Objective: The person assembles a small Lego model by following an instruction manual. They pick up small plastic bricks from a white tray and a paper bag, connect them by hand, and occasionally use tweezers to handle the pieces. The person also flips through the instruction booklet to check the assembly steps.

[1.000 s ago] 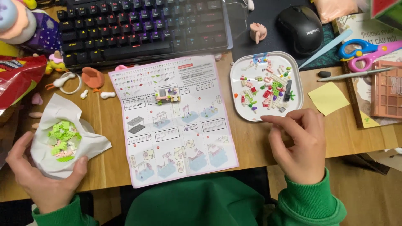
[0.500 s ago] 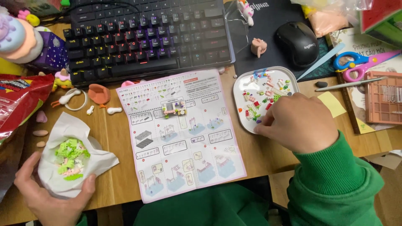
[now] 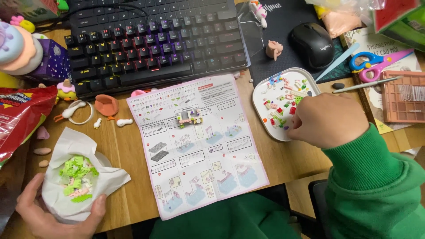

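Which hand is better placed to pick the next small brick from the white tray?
The right hand, probably: it lies on the white tray, fingers among the small bricks. The left hand cups the paper bowl far away.

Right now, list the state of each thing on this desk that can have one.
Tissue bundle: opened out, green bricks inside, cupped by left hand.
Instruction sheet: unfolded flat, small build on it.
White tray: loaded with loose bricks; right hand reaching in.
Keyboard: backlit.
Scissors: closed.

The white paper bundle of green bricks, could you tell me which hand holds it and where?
The left hand cups the white paper bundle from beneath, at its near lower edge, thumb against its right side.
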